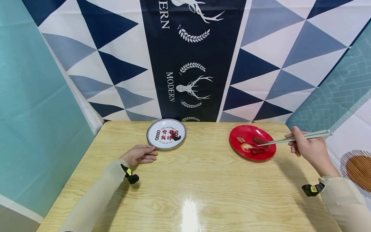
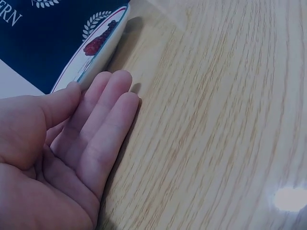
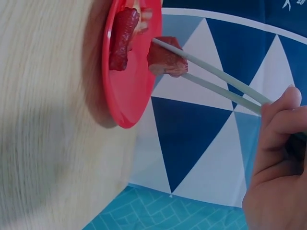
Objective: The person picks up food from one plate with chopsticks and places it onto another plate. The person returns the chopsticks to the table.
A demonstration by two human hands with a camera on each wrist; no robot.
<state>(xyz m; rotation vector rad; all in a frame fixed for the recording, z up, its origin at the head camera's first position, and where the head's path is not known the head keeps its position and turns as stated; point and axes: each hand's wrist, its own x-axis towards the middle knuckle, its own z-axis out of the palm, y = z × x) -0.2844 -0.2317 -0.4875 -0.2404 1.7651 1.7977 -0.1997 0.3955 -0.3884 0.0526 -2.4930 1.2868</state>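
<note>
My left hand (image 1: 139, 155) is at the near left edge of a white plate (image 1: 155, 130) with a dark rim and red lettering. Its thumb and index finger pinch the rim, while the other fingers stretch out below it. A dark reddish-brown piece of food (image 1: 175, 136) lies on this plate. My right hand (image 1: 311, 148) grips pale green chopsticks (image 1: 304, 137) over a red plate (image 1: 244, 130). Between the chopstick tips is a chunk of reddish-brown meat (image 3: 165, 56), seen best in the right wrist view. Several food pieces lie on the red plate, including a dark red one (image 3: 125, 36).
Both plates stand toward the back of a light wooden table (image 1: 185, 180). A patterned cloth (image 1: 194, 64) with triangles and deer heads hangs behind it. Teal cloth (image 1: 43, 112) covers the left side. Black wrist cameras (image 1: 131, 176) sit on both sleeves.
</note>
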